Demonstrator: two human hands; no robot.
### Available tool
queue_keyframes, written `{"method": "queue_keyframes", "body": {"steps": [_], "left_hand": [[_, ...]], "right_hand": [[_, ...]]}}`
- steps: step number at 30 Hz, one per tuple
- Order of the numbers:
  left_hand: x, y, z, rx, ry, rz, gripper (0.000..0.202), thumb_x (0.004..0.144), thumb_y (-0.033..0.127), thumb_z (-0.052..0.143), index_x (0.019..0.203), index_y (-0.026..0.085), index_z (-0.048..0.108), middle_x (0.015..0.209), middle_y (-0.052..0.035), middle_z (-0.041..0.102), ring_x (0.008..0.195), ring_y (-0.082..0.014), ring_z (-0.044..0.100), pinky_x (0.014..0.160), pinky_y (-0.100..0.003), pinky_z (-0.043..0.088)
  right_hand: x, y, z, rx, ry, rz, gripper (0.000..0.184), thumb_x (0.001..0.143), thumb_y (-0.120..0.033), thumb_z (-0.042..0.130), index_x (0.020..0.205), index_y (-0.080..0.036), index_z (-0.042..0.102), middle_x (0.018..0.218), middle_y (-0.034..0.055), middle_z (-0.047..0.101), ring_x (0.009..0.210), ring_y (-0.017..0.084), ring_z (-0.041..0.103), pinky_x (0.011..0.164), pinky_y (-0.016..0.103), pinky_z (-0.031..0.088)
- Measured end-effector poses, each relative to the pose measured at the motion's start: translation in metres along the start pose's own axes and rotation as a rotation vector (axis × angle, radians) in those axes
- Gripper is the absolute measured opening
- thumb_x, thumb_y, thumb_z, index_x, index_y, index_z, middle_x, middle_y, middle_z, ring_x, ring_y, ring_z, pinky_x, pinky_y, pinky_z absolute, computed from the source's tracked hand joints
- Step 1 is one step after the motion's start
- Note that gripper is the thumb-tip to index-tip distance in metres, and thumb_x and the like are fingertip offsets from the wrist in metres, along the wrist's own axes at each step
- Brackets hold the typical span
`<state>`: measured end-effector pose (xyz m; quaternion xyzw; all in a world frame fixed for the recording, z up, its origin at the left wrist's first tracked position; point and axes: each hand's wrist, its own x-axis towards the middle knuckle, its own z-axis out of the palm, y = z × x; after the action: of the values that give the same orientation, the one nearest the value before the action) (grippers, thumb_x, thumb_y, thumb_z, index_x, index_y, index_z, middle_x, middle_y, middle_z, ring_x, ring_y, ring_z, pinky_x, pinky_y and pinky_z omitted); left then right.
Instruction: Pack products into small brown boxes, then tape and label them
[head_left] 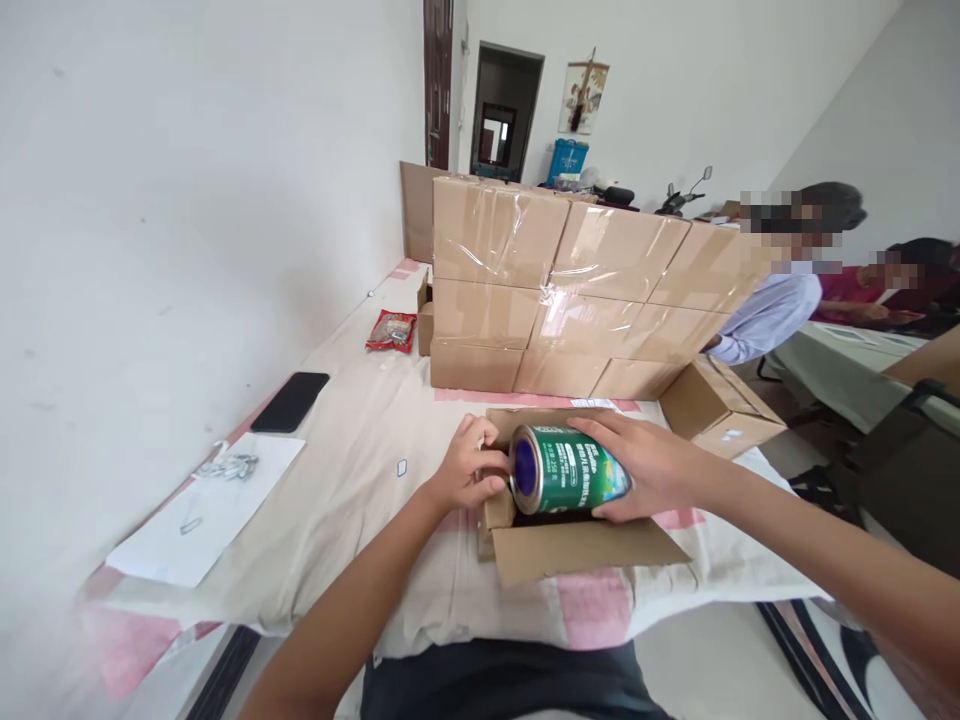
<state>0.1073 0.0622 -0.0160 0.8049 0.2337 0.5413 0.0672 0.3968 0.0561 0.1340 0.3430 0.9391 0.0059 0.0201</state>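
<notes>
far left on the cloth-covered table (352, 520): white sheet of paper (187, 530) with a few metal clips, then a flat black phone (289, 401), red snack packet (391, 330) further back. mid-frame, left hand (465, 470), fingers curled narrow against the left end of a green cylindrical tin can (577, 472), can't tell if gripping rim or box flap. can on its side over the open brown cardboard box (585, 550), long axis left-right, blue end toward the left hand. right hand (652, 465) spread wide over the can's top and right side, holding it, the closer grip. behind, stack of taped cardboard boxes (570, 290); far right, seated co-workers (765, 315).
</notes>
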Motion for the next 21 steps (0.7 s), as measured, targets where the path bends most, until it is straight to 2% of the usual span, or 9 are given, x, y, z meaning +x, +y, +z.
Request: {"method": "queue_keyframes", "body": {"steps": [5, 7, 11, 15, 21], "left_hand": [[-0.001, -0.004, 0.003, -0.044, -0.031, 0.004, 0.067, 0.101, 0.066, 0.03, 0.083, 0.022, 0.077, 0.09, -0.0076, 0.043, 0.088, -0.0249, 0.042, 0.084, -0.045, 0.041], [-0.001, -0.004, 0.004, -0.052, -0.036, 0.007, 0.065, 0.102, 0.064, 0.03, 0.081, 0.022, 0.076, 0.091, -0.0081, 0.044, 0.089, -0.0252, 0.042, 0.085, -0.045, 0.041], [-0.001, -0.004, 0.0, -0.021, -0.118, -0.002, 0.065, 0.103, 0.061, 0.027, 0.073, 0.021, 0.069, 0.095, -0.0105, 0.049, 0.092, -0.0266, 0.043, 0.085, -0.046, 0.041], [-0.002, -0.004, -0.001, -0.031, -0.064, -0.01, 0.062, 0.104, 0.056, 0.025, 0.069, 0.02, 0.061, 0.09, -0.0101, 0.05, 0.088, -0.0265, 0.043, 0.081, -0.047, 0.041], [-0.006, -0.004, 0.005, -0.053, 0.025, -0.013, 0.059, 0.105, 0.052, 0.028, 0.067, 0.021, 0.062, 0.081, -0.0083, 0.049, 0.081, -0.0247, 0.044, 0.074, -0.045, 0.039]], "right_hand": [[0.004, -0.003, 0.009, 0.035, -0.096, 0.018, 0.087, 0.069, -0.051, 0.08, 0.143, -0.014, 0.052, 0.122, 0.0174, 0.062, 0.111, 0.036, 0.062, 0.092, 0.047, 0.053], [0.009, -0.009, 0.007, 0.021, -0.139, 0.022, 0.084, 0.069, -0.051, 0.08, 0.139, -0.011, 0.054, 0.12, 0.0182, 0.061, 0.109, 0.037, 0.062, 0.09, 0.048, 0.054], [0.019, -0.02, 0.005, -0.012, -0.233, 0.003, 0.082, 0.075, -0.052, 0.077, 0.139, -0.007, 0.053, 0.124, 0.0225, 0.062, 0.108, 0.038, 0.063, 0.09, 0.05, 0.054], [0.026, -0.027, 0.007, -0.021, -0.275, 0.0, 0.078, 0.079, -0.051, 0.076, 0.137, -0.004, 0.054, 0.122, 0.0247, 0.065, 0.11, 0.04, 0.065, 0.09, 0.051, 0.054], [0.032, -0.035, 0.023, -0.11, -0.328, 0.02, 0.075, 0.082, -0.055, 0.074, 0.135, -0.005, 0.058, 0.121, 0.025, 0.068, 0.107, 0.041, 0.067, 0.087, 0.049, 0.053]]}}
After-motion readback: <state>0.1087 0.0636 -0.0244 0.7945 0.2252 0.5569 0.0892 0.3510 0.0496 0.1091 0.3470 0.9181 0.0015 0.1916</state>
